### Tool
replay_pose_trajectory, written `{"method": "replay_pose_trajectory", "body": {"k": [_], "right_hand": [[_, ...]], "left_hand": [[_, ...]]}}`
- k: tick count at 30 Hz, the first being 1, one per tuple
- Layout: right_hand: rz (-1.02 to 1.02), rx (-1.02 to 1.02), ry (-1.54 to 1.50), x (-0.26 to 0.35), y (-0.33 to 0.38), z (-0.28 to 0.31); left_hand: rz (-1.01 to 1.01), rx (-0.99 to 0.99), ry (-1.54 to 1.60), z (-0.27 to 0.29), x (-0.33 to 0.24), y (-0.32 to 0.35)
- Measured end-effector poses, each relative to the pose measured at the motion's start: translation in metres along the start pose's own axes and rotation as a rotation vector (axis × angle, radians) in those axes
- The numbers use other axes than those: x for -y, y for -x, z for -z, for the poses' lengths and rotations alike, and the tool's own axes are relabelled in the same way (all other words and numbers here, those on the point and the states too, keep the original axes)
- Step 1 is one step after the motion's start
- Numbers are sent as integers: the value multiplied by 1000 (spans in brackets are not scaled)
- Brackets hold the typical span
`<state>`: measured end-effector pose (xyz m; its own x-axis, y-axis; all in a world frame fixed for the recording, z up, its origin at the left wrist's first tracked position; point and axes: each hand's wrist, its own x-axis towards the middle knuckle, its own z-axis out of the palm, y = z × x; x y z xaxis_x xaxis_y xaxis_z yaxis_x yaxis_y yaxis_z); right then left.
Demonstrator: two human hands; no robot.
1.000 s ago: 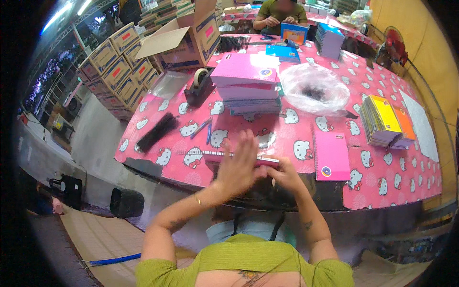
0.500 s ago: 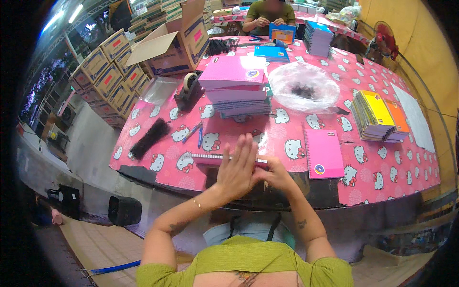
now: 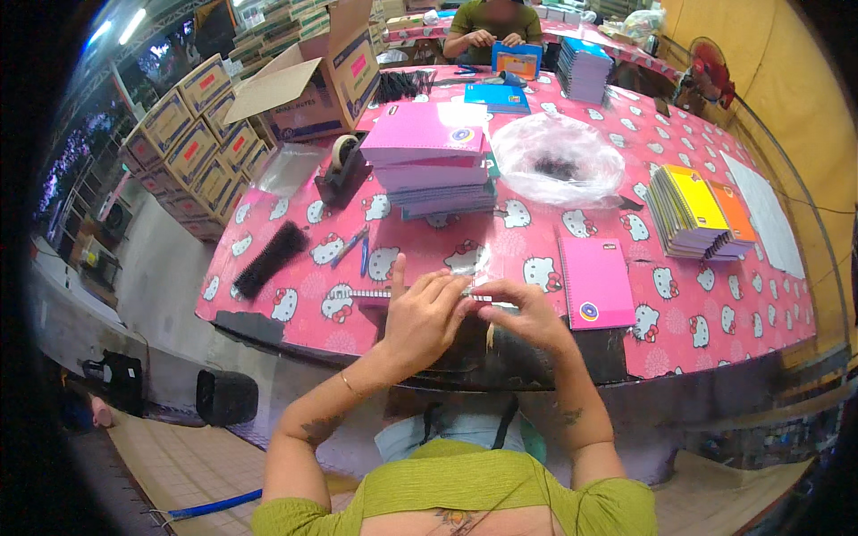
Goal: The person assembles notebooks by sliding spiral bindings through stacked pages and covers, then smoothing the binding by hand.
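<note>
Since a second ago the left hand [image 3: 427,314] has come down from pointing upward and now lies fingers-forward, meeting the right hand [image 3: 527,314] over a spiral notebook [image 3: 375,295] in a clear plastic sleeve [image 3: 472,261] at the near edge of the table [image 3: 715,330]. Both grips are narrow, pinching the sleeve's edge. The table wears a pink cartoon-cat cloth; cardboard boxes [image 3: 192,134] are stacked to the left.

I see the bench [image 3: 500,241] under a pink cartoon-cat cloth. Beyond my hands [image 3: 474,313] a stack of pink notebooks [image 3: 433,165], tape dispenser [image 3: 340,170] further left, black spiral bindings [image 3: 270,257] left, one pink notebook [image 3: 596,281] just right, yellow-topped stack [image 3: 697,210] beyond it.
</note>
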<state>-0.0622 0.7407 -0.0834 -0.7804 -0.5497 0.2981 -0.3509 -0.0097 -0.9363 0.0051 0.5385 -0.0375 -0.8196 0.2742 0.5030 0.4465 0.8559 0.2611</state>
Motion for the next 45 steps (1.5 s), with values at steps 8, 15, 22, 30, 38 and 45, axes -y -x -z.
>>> {"method": "replay_pose_trajectory", "body": {"k": [8, 15, 22, 30, 38, 45], "right_hand": [[-39, 157, 125, 25, -20, 27], [99, -160, 378, 34, -10, -9], [280, -329, 390, 121, 52, -59], [-122, -596, 60, 24, 78, 153], [-325, -545, 736, -90, 100, 224], [-422, -542, 770, -101, 100, 218]], "left_hand": [[-50, -119, 108, -8, 7, 1], [-147, -101, 67, 4, 2, 2], [-190, -71, 708, 110, -55, -35], [-196, -352, 231, 71, 50, -123], [-190, -175, -188, 21, 179, -157], [-249, -450, -271, 33, 174, -157]]}}
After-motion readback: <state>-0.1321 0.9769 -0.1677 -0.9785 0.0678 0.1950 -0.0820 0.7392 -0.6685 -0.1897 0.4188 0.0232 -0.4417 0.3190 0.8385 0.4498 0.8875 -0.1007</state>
